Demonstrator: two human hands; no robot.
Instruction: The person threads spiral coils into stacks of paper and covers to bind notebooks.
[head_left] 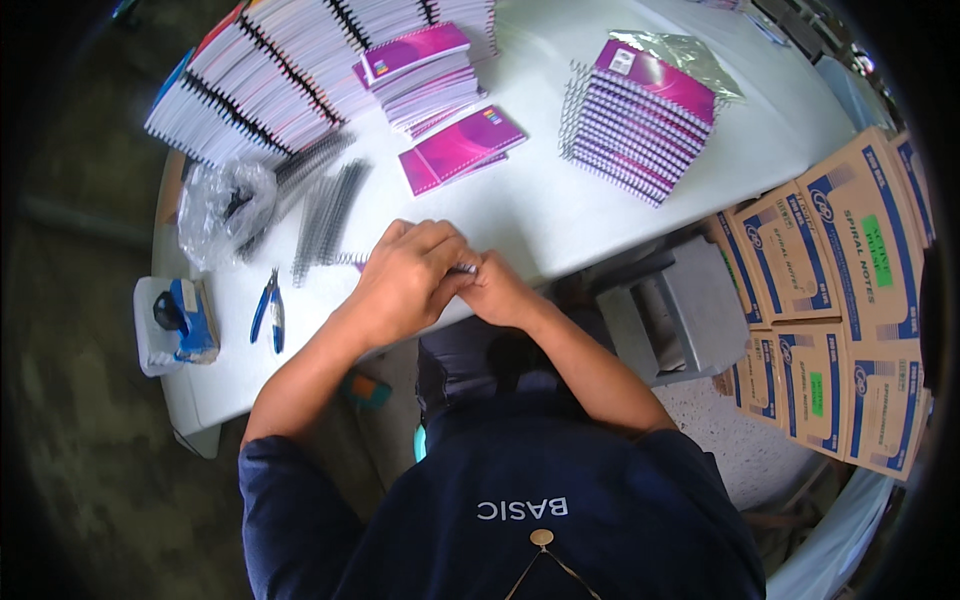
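Note:
At the table's near edge, my left hand [415, 268] is closed over a spiral wire coil [350, 259], whose left end sticks out beside the wrist. My right hand [497, 290] meets it, fingers pinched at the coil's other end. A bit of purple shows under the left hand; the rest of what the coil runs along is hidden. Loose grey coils [328, 215] lie just beyond my left hand. Blue-handled cutting pliers [268, 312] rest to the left, jaws pointing away. Purple notebooks [465, 150] lie flat past my hands, near a pile of purple notebooks [422, 80].
Thick rows of black-coiled books [265, 85] fill the far left. A clear plastic bag [225, 210] and a white tub [150, 330] with a blue object stand left. Coil-bound purple notebooks [640, 130] are stacked right. A grey plastic seat [690, 310] and cardboard boxes [835, 345] stand beyond the table.

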